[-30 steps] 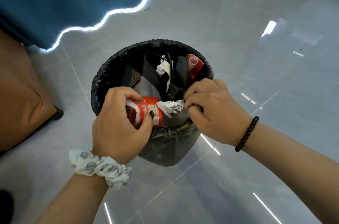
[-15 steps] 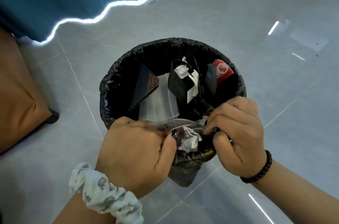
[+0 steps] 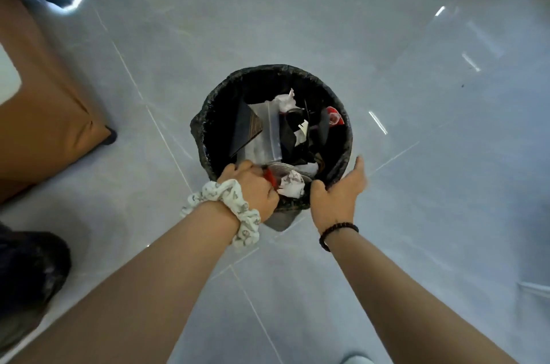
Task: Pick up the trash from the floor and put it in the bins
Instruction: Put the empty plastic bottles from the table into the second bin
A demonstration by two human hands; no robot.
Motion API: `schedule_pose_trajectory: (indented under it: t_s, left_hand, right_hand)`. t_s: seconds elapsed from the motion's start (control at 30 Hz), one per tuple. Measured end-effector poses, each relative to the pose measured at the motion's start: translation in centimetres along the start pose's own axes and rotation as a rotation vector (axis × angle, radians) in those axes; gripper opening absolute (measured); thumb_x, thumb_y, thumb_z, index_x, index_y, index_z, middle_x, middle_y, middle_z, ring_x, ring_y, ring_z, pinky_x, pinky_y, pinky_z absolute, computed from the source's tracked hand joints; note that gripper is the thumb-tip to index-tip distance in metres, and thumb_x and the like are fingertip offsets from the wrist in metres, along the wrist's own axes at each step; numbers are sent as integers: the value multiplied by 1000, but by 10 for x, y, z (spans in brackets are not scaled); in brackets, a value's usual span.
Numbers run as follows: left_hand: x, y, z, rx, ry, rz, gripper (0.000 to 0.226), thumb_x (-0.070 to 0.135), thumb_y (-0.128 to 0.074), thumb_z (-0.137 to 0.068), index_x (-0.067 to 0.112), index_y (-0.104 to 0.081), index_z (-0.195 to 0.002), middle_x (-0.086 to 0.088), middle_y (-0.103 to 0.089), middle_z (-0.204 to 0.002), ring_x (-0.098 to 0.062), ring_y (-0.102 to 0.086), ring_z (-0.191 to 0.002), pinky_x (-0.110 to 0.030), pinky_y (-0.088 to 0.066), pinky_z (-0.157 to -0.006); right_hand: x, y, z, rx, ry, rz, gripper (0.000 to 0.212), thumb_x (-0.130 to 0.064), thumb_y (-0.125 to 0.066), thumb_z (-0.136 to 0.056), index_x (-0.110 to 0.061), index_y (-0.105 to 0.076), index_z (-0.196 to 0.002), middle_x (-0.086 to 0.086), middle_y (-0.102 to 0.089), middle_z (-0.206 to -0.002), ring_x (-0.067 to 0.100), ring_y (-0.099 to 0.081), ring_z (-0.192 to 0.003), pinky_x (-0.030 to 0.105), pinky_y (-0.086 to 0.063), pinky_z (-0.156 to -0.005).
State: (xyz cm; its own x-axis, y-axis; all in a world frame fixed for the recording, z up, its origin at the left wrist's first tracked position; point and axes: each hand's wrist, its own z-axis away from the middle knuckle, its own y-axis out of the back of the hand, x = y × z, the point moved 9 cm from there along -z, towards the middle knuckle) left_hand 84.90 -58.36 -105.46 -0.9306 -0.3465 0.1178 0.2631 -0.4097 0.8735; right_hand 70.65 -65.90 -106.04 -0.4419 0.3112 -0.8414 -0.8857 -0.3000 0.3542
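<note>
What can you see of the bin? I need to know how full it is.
The bin is round, lined with a crinkled black bag, upright on the grey floor. Wrappers, crumpled paper and dark packaging fill it nearly to the rim. The left hand grips red trash at its near edge; the right hand rests open against the near rim.

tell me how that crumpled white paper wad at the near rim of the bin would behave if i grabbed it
The crumpled paper wad looks light and soft, so it would likely squash under a grip. Its creased surface should not slip. Perched high in the full bin, it might tumble if nudged.
</note>
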Motion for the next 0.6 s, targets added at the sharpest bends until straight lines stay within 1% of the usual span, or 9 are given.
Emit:
schedule_pose_trajectory:
  t_s: [0.03, 0.07, 0.1, 0.13, 0.17, 0.3, 0.43, 0.53, 0.6]
  left_hand:
    - [1, -1, 5, -15, 25, 29, 33, 34, -36, -90, 24, -65, -102, 8, -59, -119, -17, -39, -119, -35, -33, -97]
    - [4, 1, 17, -39, 53, 69, 32, 33, -38, -91, 26, -64, -109, 8, -55, -125, -18, -35, -125, -36, -31, -102]
    - [7, 3, 26, -48, 71, 107, 32, 31, -40, -92, 28, -62, -115, 7, -51, -131, -19, -31, -131, -36, -29, -105]
    - [9, 8, 35, -30, 80, 135, 33, 31, -41, -93, 30, -60, -119, 6, -48, -135, -19, -27, -134, -37, -27, -107]
    - [12, 18, 47, 3, 85, 167, 33, 30, -41, -93, 30, -59, -121, 5, -46, -137, -19, -25, -135, -37, -27, -108]
    - [3, 54, 90, 84, 228, 349, 44, 25, -47, -91, 22, -47, -135, -3, -30, -150, -24, -21, -139, -38, -28, -109]
    - [-8, 77, 135, 63, 516, 656, 62, 23, -56, -88, 14, -30, -143, -9, -25, -150, -29, -35, -132, -38, -34, -105]
    - [10, 82, 166, -117, 710, 984, 79, 32, -62, -83, 16, -19, -147, -10, -33, -147, -31, -50, -122, -40, -40, -103]
    - [44, 88, 185, -258, 831, 1295, 75, 32, -62, -85, 21, -19, -145, -10, -49, -134, -33, -63, -103, -43, -50, -90]
  right_hand:
    - [12, -6, 2, -45, -197, -86, 56, 3, -45, -85, -15, -37, -137, 10, -44, -136, 25, -43, -128, 36, -42, -104]
    - [19, -8, 10, -85, -366, -168, 43, 5, -43, -86, -14, -49, -124, 10, -58, -116, 33, -54, -114, 44, -52, -88]
    - [22, -9, 17, -99, -474, -218, 38, 7, -41, -85, -13, -55, -114, 9, -62, -101, 35, -59, -101, 43, -55, -72]
    - [24, -7, 22, -101, -535, -238, 37, 9, -40, -85, -13, -56, -109, 10, -62, -96, 34, -60, -93, 40, -54, -64]
    - [23, -1, 29, -90, -573, -237, 36, 9, -39, -85, -14, -57, -106, 11, -63, -98, 33, -60, -90, 39, -53, -62]
    - [21, 32, 63, 11, -676, -243, 29, 7, -40, -87, -17, -54, -95, 13, -61, -105, 36, -59, -96, 45, -54, -72]
    - [3, 81, 106, 25, -741, -338, 37, 11, -36, -87, -15, -54, -106, 12, -61, -100, 35, -60, -96, 44, -54, -73]
    - [-22, 122, 136, 11, -755, -406, 43, 14, -35, -86, -11, -54, -115, 15, -62, -107, 34, -60, -97, 49, -54, -80]
    - [-40, 149, 152, -20, -753, -437, 44, 15, -35, -85, -9, -55, -117, 16, -63, -109, 35, -61, -98, 53, -53, -84]
